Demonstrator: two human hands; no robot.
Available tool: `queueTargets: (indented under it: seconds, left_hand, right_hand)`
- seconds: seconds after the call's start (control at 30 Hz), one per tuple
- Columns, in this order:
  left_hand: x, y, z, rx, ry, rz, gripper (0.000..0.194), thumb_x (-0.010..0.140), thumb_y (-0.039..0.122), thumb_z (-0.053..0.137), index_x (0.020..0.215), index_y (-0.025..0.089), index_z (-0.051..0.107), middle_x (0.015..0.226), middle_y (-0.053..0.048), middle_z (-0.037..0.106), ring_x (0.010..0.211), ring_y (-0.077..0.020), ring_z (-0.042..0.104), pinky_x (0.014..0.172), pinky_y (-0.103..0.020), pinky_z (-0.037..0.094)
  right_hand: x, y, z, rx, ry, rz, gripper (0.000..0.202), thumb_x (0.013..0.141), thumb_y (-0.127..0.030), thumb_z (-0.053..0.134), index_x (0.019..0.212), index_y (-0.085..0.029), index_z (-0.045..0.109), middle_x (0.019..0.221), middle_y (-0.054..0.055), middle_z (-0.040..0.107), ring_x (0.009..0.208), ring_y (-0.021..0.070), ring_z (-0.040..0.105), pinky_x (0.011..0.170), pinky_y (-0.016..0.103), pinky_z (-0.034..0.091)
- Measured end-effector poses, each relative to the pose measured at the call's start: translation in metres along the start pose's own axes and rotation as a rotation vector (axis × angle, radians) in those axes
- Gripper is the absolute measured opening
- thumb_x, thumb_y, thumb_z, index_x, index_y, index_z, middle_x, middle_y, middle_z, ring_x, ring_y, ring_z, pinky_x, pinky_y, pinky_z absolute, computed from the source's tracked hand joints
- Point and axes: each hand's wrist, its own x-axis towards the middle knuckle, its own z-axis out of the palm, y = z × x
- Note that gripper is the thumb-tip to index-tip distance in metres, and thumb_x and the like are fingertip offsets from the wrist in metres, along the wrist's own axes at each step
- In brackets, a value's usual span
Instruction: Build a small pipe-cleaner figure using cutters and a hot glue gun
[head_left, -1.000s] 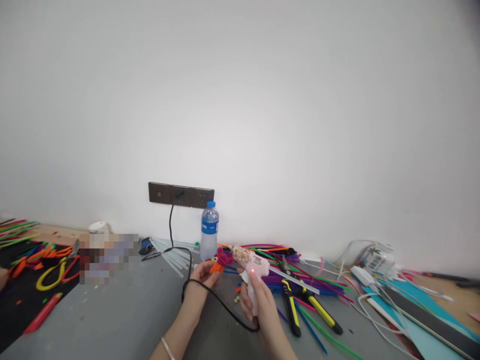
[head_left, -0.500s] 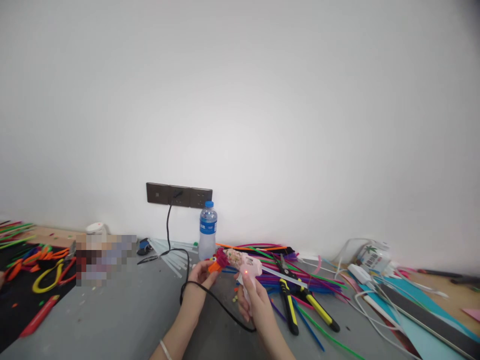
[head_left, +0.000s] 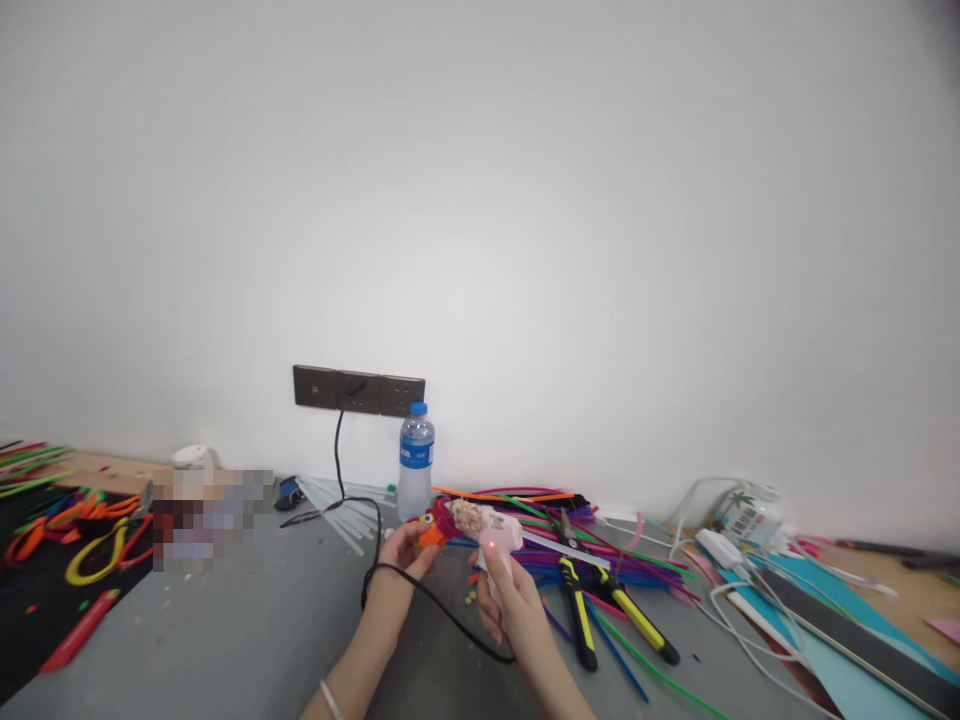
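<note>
In my right hand (head_left: 506, 598) is a pale pink hot glue gun (head_left: 504, 530), its small light glowing red and a clear glue stick (head_left: 562, 551) sticking out of the back. The gun's nozzle end points left, against or just beside a small orange and crimson craft figure (head_left: 435, 530) with a googly eye. My left hand (head_left: 403, 558) pinches that figure between thumb and fingers. A black cord (head_left: 442, 600) runs from the gun's handle across my left wrist toward the wall socket. Whether nozzle and figure touch, I cannot tell.
Behind my hands stands a water bottle (head_left: 416, 465) below the wall socket (head_left: 358, 390). Yellow-black pliers (head_left: 581, 615) lie on colourful pipe cleaners (head_left: 645, 572) to the right. Clear glue sticks (head_left: 349, 520) are fanned out at left, near a red cutter (head_left: 81, 632). White cables (head_left: 739, 625) tangle at far right.
The glue gun has shifted and turned slightly in my right hand. The figure in my left hand has turned a little, showing more of its eye.
</note>
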Motion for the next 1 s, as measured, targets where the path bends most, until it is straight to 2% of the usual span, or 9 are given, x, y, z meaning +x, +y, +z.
queueTargets:
  seconds: [0.27, 0.63, 1.0]
  left_hand:
    - [-0.002, 0.0, -0.002, 0.006, -0.059, -0.028, 0.038, 0.045, 0.03, 0.09, 0.076, 0.016, 0.073, 0.078, -0.005, 0.075, 0.064, -0.0178, 0.068, 0.055, -0.025, 0.053]
    - [-0.001, -0.004, -0.004, 0.01, -0.106, -0.003, 0.036, 0.047, 0.031, 0.09, 0.076, 0.017, 0.074, 0.076, -0.005, 0.075, 0.059, -0.0155, 0.066, 0.053, -0.023, 0.051]
    - [0.001, -0.004, -0.005, 0.021, -0.08, 0.002, 0.035, 0.048, 0.029, 0.089, 0.076, 0.016, 0.073, 0.072, -0.005, 0.075, 0.058, -0.016, 0.065, 0.055, -0.024, 0.052]
  right_hand:
    - [0.001, 0.007, -0.007, -0.02, 0.023, -0.063, 0.062, 0.068, -0.078, 0.059, 0.078, -0.016, 0.054, 0.036, -0.013, 0.034, 0.025, 0.0019, 0.024, 0.026, 0.013, 0.016]
    - [-0.001, 0.0, -0.005, -0.033, 0.028, -0.065, 0.062, 0.068, -0.077, 0.059, 0.077, -0.016, 0.055, 0.036, -0.013, 0.034, 0.025, 0.0017, 0.023, 0.026, 0.013, 0.017]
    - [-0.002, -0.002, -0.005, -0.056, 0.015, -0.031, 0.064, 0.063, -0.08, 0.061, 0.073, -0.017, 0.054, 0.035, -0.013, 0.033, 0.024, 0.0012, 0.021, 0.026, 0.014, 0.016]
